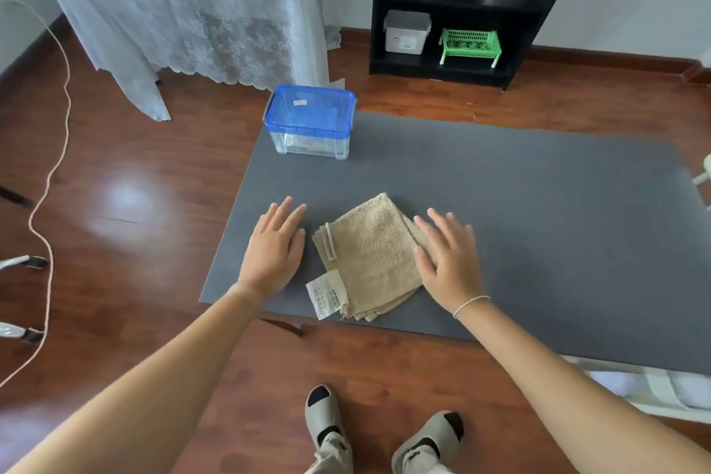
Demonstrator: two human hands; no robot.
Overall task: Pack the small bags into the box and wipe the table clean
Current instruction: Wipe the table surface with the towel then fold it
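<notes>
A folded beige towel (371,254) with a white label lies near the front edge of the grey table (538,227). My left hand (275,246) is flat on the table just left of the towel, fingers straight. My right hand (450,258) is over the towel's right edge, fingers spread and straight. A clear plastic box (311,123) with a blue lid shut on it stands at the table's far left corner; something colourful shows faintly through its wall. No loose small bags are in sight.
A black shelf unit (461,8) with a green basket and a grey bin stands behind the table. A lace-draped frame (184,11) is at the back left. A cord (57,150) trails over the wooden floor on the left. My feet are below the table's front edge.
</notes>
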